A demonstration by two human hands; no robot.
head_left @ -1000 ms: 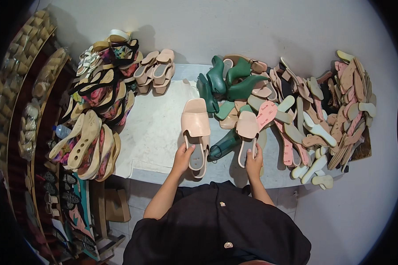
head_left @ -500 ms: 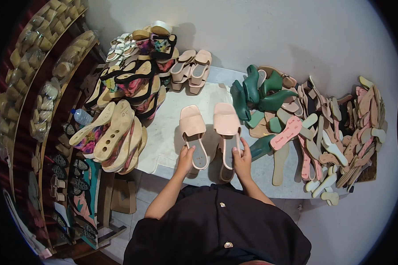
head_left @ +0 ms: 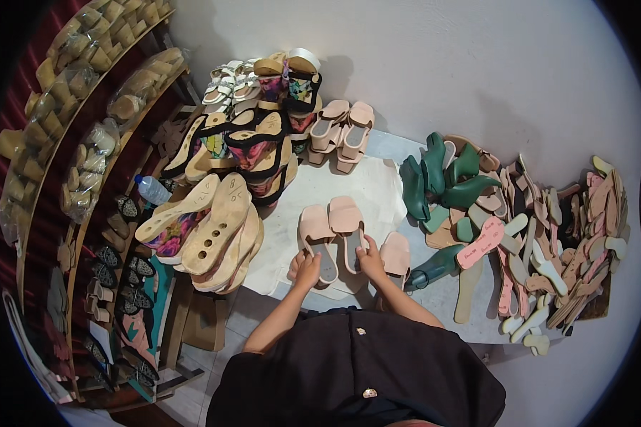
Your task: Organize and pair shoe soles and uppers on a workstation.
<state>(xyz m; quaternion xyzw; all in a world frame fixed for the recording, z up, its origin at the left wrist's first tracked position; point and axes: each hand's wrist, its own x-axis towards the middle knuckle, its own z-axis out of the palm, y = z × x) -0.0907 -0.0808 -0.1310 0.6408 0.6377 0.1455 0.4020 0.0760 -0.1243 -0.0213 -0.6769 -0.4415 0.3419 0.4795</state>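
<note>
Centre frame: two pale pink open-toe slide sandals [head_left: 332, 231] lie side by side on white cloth [head_left: 356, 185]. Left hand [head_left: 307, 270] and right hand [head_left: 371, 262] each grasp a heel end, fingers apparently curled closed.

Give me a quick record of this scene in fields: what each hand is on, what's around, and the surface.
left hand: on the heel of the left pink sandal
right hand: on the heel of the right pink sandal
sandals: side by side, flat on the white sheet
third pink sandal: beside the right hand
left of sheet: stacked platform soles
right of sheet: green lasts, heap of insoles
back: pair of pink block-heel sandals
</note>
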